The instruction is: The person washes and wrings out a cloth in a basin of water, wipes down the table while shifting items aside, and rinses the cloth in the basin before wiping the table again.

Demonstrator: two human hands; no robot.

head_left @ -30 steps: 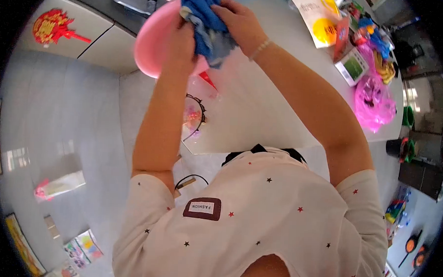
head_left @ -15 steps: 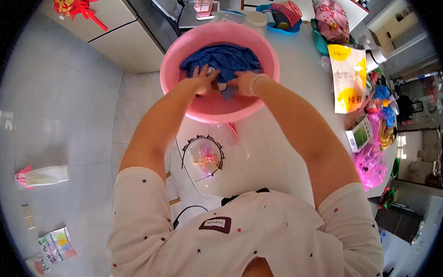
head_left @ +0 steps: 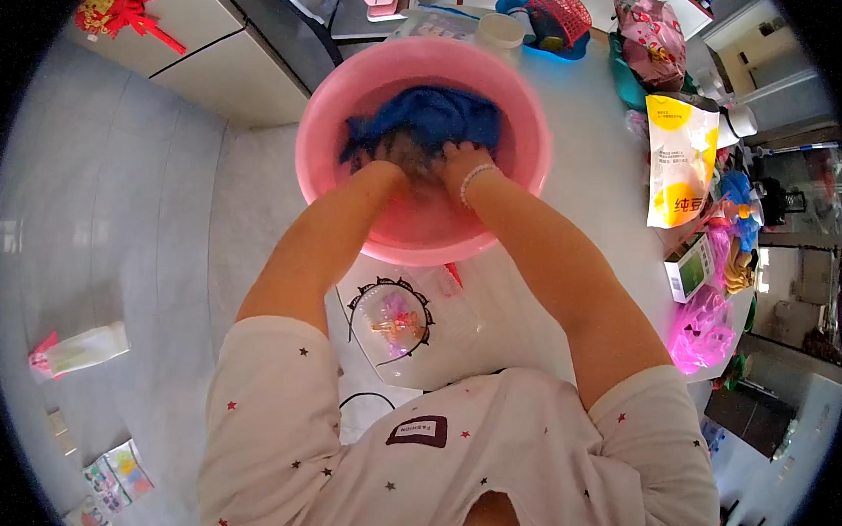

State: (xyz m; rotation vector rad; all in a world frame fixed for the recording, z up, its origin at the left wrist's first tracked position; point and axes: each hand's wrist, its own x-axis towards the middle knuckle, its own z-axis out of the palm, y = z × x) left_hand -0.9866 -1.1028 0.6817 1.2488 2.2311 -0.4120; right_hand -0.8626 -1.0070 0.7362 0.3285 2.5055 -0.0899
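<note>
A pink basin [head_left: 311, 157] holds water and a wet, dark blue cloth [head_left: 445, 114], bunched toward its far side. My left hand [head_left: 386, 162] reaches into the water at the near left edge of the cloth; its fingers are mostly hidden by the water. Bent fingers of my right hand [head_left: 463, 162], with a beaded bracelet [head_left: 475, 180] at the wrist, close on the cloth's near right part. Between the hands lies a blurred greyish patch under the water, which I cannot make out.
The basin stands on a white table [head_left: 521, 327]. Near me lies a black scalloped headband [head_left: 428, 321]. On the right are a yellow-and-white pouch [head_left: 681, 161], a small box [head_left: 690, 268] and a pink plastic bag [head_left: 701, 330]. Behind the basin stands a pale round container [head_left: 499, 32].
Both hands have sunk deeper into the basin, the left one more under water. The cloth has shifted and bunched up. The view has tilted slightly.
</note>
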